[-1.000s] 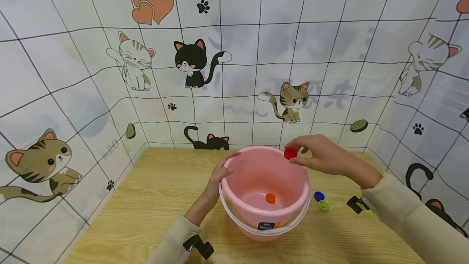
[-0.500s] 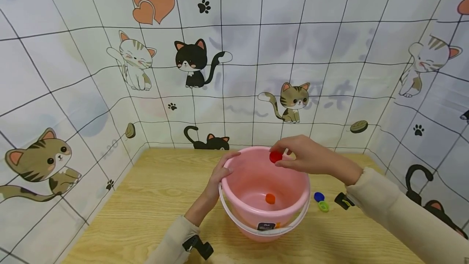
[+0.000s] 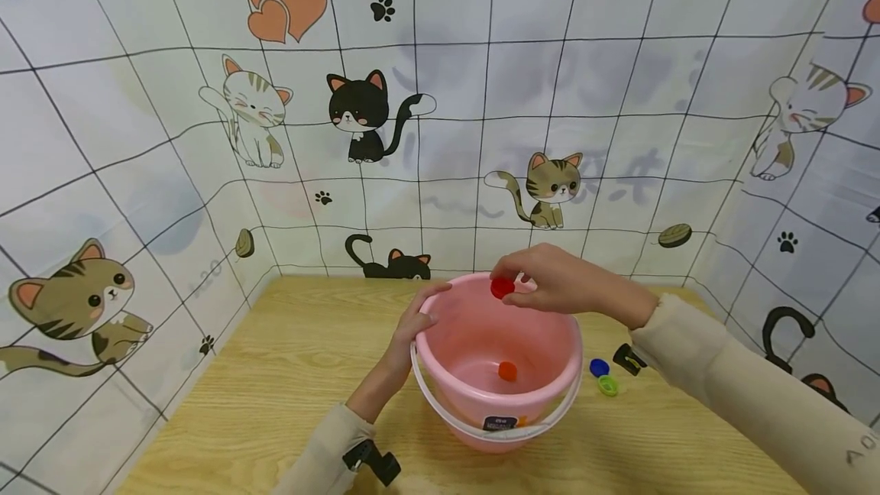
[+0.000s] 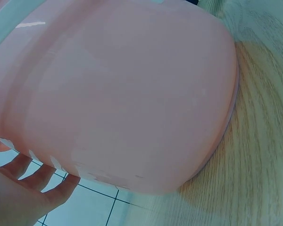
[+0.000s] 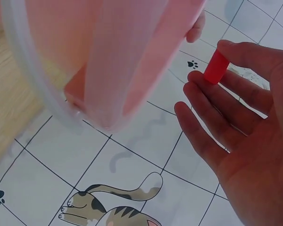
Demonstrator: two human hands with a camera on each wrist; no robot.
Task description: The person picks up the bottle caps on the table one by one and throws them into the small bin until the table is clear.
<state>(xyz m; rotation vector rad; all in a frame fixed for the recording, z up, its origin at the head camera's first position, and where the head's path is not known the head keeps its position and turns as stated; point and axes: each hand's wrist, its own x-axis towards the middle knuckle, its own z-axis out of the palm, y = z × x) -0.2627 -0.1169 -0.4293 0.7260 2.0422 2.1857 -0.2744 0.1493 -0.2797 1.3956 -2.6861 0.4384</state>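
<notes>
A pink bucket (image 3: 474,327) with a white handle (image 3: 512,436) stands on the table, an orange bottle cap (image 3: 507,371) lying on its bottom. My left hand (image 3: 406,338) grips the bucket's left rim, thumb inside. In the left wrist view, fingers (image 4: 61,190) lie along the bucket's outer wall. Over the far part of the bucket's mouth, my right hand (image 3: 557,277) pinches a red bottle cap (image 3: 503,287) between thumb and fingertips. The right wrist view shows this red cap (image 5: 217,68) edge-on, held by thumb and index finger, the other fingers extended.
A blue cap (image 3: 599,367) and a green cap (image 3: 608,386) lie together on the wooden table (image 3: 296,380), to the right of the bucket. Behind the table hangs a cat-print cloth (image 3: 447,136) with grid lines.
My right hand has carried the red cap leftward from the bucket's right rim to over its mouth, then slightly up. The left hand and bucket have stayed in place.
</notes>
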